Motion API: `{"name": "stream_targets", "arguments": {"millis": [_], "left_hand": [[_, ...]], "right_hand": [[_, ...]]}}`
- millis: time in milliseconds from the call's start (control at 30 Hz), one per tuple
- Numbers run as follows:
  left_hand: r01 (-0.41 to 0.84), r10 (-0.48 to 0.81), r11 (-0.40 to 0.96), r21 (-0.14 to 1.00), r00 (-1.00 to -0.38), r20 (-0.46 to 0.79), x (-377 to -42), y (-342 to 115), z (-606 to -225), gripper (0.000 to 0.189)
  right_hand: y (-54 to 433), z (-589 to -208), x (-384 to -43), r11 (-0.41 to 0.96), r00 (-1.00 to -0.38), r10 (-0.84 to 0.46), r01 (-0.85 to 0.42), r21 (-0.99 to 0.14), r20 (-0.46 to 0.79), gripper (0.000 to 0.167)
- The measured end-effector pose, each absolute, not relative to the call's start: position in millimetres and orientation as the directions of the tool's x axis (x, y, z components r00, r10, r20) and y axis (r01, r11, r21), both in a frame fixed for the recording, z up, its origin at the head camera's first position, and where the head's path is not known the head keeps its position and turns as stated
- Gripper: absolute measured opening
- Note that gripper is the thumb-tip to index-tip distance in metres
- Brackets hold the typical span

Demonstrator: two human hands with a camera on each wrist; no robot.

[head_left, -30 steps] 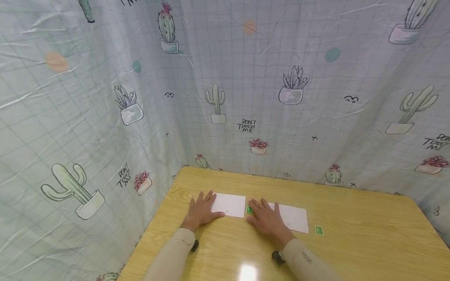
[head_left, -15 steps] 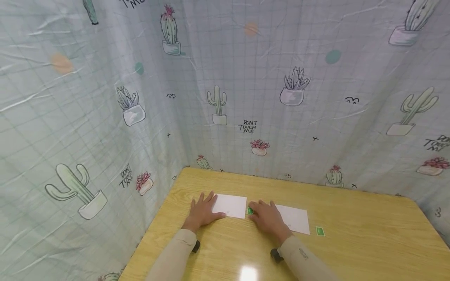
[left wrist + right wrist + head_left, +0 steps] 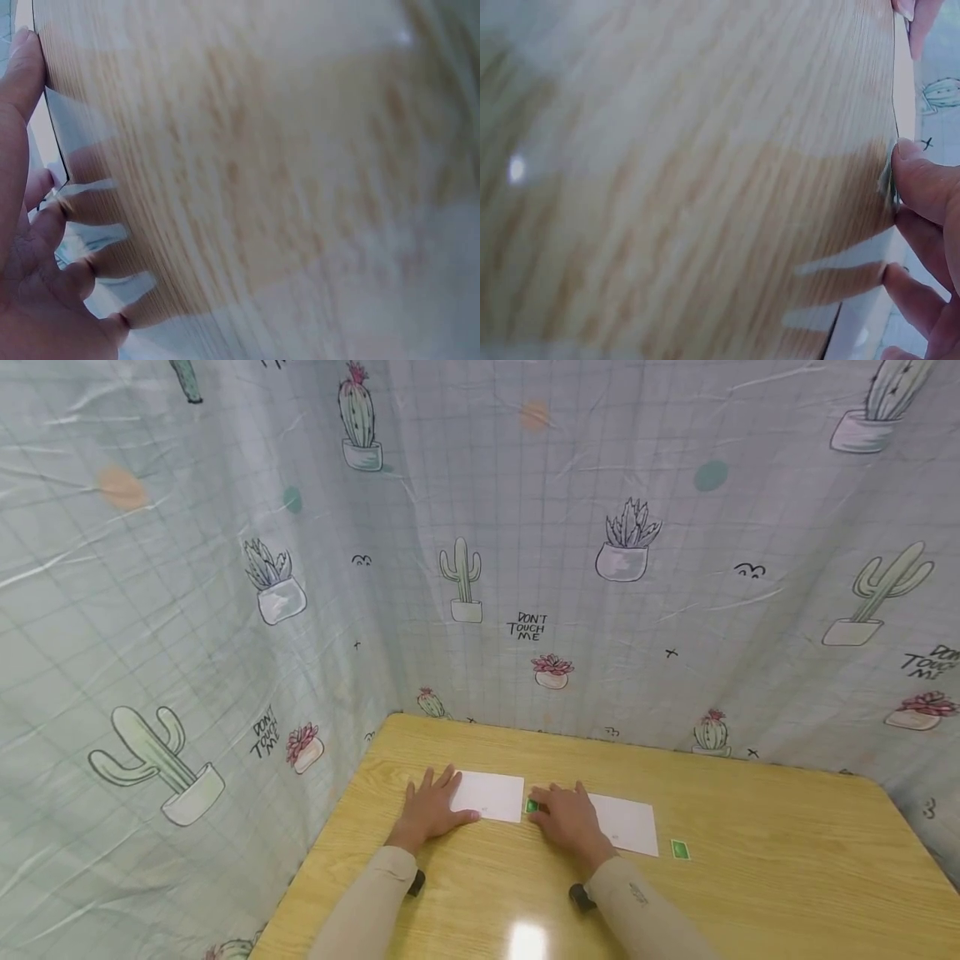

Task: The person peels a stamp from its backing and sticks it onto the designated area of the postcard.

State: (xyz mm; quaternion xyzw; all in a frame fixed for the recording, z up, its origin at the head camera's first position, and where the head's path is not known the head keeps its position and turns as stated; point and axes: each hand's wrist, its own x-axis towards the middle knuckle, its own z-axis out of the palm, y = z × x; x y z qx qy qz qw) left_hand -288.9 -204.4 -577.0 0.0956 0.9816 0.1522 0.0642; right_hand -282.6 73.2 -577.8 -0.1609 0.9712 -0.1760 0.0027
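Observation:
My left hand (image 3: 430,810) rests on the left end of a white card (image 3: 495,793), fingers spread straight and thumb along its near edge. Just right of that card lies a small green stamp (image 3: 532,807) with a pale border. The right hand (image 3: 568,818) has its thumb and forefinger bent at opposite edges of this stamp. In the right wrist view the right thumb (image 3: 922,176) touches down beside the stamp (image 3: 886,180); how firmly it pinches is hard to see. A second white card (image 3: 628,823) lies partly behind the right hand. Another green stamp (image 3: 680,850) lies farther right.
The cards and stamps lie on a glossy wood-grain table (image 3: 780,860) that mirrors the fingers. Behind and to the left hangs a cactus-print curtain (image 3: 517,510), meeting the table's edges. A black band (image 3: 581,897) shows under the right sleeve.
One second ago the right hand lay flatter with fingers spread beside the stamp; its fingers have since bent and closed in around the stamp. The left hand has stayed in place.

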Motion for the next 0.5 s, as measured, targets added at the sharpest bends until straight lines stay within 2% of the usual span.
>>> {"name": "stream_targets", "arguments": {"millis": [300,500], "left_hand": [[0.163,0.203,0.934,0.317,-0.974,-0.099,-289.0,-205.4,-579.5,0.095],[0.162,0.203,0.933,0.321,-0.974,-0.097,-288.0,-205.7,-577.6,0.096]], "right_hand": [[69.2,-581.7,-286.1,0.896,-0.971,-0.229,-0.235,-0.377,0.063,0.038],[69.3,-575.5,-284.4,0.899,-0.972,-0.227,-0.233,-0.37,0.061,0.037]]}}
